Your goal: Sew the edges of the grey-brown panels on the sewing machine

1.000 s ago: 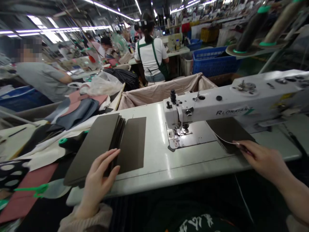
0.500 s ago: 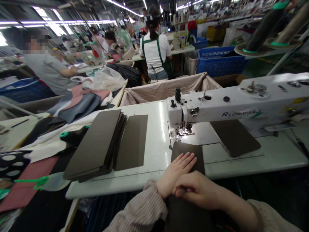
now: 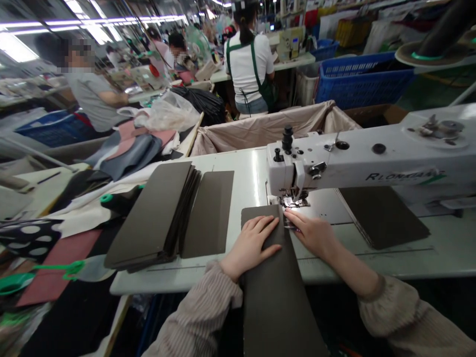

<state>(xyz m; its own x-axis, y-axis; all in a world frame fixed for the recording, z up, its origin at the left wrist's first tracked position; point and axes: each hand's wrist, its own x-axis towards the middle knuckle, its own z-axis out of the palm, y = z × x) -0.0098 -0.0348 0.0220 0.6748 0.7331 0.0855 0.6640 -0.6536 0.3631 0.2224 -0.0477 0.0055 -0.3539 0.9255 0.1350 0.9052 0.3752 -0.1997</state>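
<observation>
A long dark grey-brown panel (image 3: 275,292) lies on the sewing table, its far end just in front of the presser foot (image 3: 295,201) and its near end hanging over the front edge. My left hand (image 3: 253,243) rests flat on it, fingers spread. My right hand (image 3: 314,235) is at the panel's right edge close to the presser foot, its index finger stretched forward and the other fingers curled under. Something small and metallic shows beneath those fingers; I cannot make out what it is. The white sewing machine (image 3: 349,158) stands behind the right hand.
Left on the table are a thick stack of similar panels (image 3: 152,213) and a flatter panel (image 3: 210,213). More panels (image 3: 386,215) lie under the machine arm. A cloth-lined bin (image 3: 256,134) borders the table's back. Co-workers sit beyond.
The panel has shifted left relative to the machine, with my left hand still flat on it. My right hand has moved from over my left wrist forward to the panel's right edge.
</observation>
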